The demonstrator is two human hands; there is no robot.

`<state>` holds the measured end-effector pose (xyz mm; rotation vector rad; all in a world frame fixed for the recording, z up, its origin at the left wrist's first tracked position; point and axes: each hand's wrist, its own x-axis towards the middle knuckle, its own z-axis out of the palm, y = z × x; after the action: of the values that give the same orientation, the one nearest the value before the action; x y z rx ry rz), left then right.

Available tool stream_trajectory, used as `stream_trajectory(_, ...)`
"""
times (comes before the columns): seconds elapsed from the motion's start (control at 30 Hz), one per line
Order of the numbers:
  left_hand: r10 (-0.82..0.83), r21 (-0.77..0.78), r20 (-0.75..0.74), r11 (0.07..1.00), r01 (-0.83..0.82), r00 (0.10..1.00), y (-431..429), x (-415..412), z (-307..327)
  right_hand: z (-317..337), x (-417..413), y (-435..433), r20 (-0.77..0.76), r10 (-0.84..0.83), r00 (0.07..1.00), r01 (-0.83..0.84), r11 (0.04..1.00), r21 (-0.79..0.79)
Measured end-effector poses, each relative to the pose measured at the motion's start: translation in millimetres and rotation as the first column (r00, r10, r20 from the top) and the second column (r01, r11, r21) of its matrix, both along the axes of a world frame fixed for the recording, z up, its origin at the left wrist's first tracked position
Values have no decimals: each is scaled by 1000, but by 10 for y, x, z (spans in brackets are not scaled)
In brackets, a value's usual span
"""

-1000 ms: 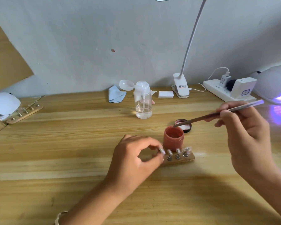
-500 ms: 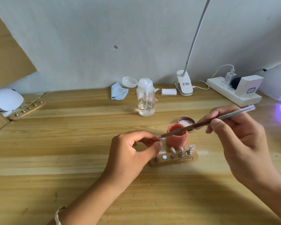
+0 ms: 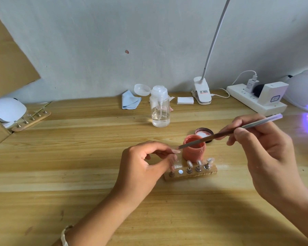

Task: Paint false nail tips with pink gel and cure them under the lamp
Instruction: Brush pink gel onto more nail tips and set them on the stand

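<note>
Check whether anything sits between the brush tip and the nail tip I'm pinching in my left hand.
Nothing visible does. The brush, held in the right hand, reaches over the open pink gel jar, and its tip sits right beside the nail tip pinched by the left hand.

Table lies open left of the nail stand; gel jar blocks just behind.

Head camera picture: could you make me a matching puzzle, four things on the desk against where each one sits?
Things: 1 brush; 2 pink jar; 3 blue cloth; 4 power strip.
Places: A far right, at the back; B in the right hand; C just behind the nail stand; D left of the clear bottle.
Pairs: 1-B, 2-C, 3-D, 4-A.
</note>
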<state>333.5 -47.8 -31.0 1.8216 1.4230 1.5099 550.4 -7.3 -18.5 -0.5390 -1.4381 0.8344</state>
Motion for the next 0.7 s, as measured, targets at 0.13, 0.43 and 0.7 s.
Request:
stream_trajectory(0.13,-3,5,14,1000,2,1000,-8,-4,-5,-19,-29,-16,61,28,998,-29,1000,11)
stream_trajectory(0.43,-4,-3,-2,1000,4,1000,-3,-9,-6,8,2,5,1,-5,1000,5,1000,-8)
stream_trajectory(0.7,0,4,-8,1000,0,1000,-10,-18,3,-2,13,33,13,-43,999,43,998,-34)
